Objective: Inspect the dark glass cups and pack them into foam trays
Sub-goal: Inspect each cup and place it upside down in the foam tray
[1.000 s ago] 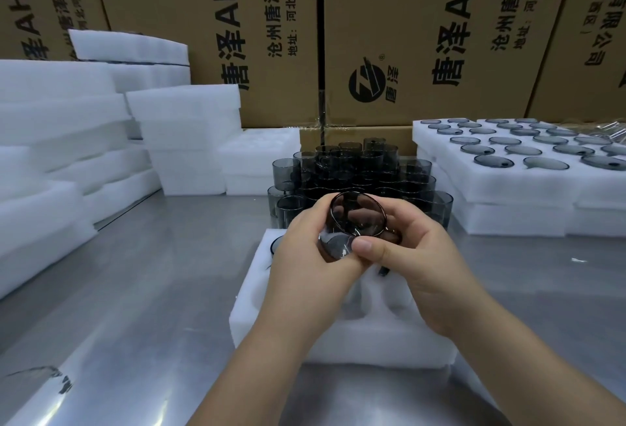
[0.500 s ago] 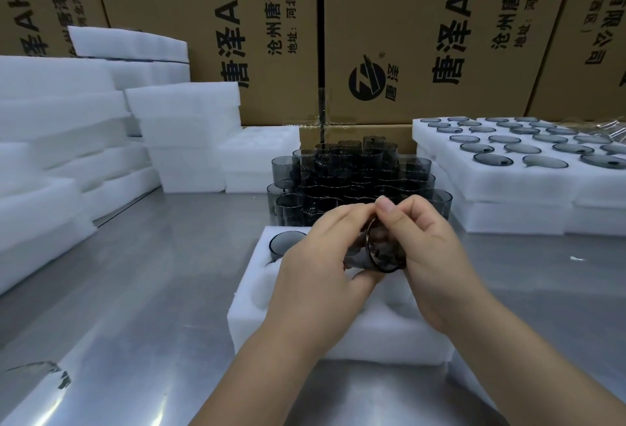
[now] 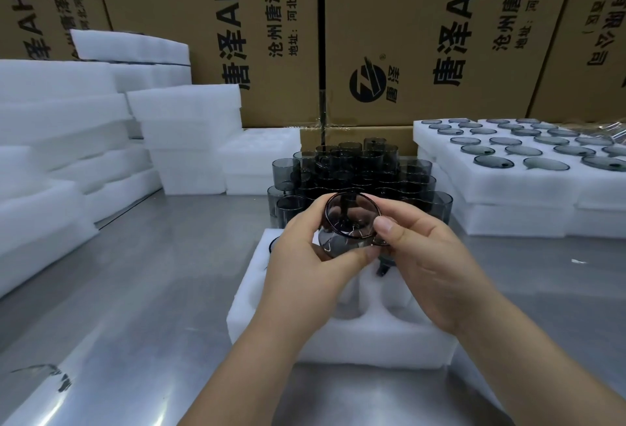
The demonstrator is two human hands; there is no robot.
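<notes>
Metal counter (image 3: 152, 290) carries a foam tray (image 3: 372, 341), above which left hand (image 3: 305, 259) and right hand (image 3: 437, 269) pinch one tilted dark glass cup (image 3: 352, 222); its smooth wall could slip free and chip.

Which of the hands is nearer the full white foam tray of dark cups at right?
Right. The right hand lies left of the full foam tray; the left hand is farther left, beyond the held glass cup.

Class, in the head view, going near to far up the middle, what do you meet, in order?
Foam tray → glass cup held by the left hand and right hand → cluster of dark cups → cardboard boxes
</notes>
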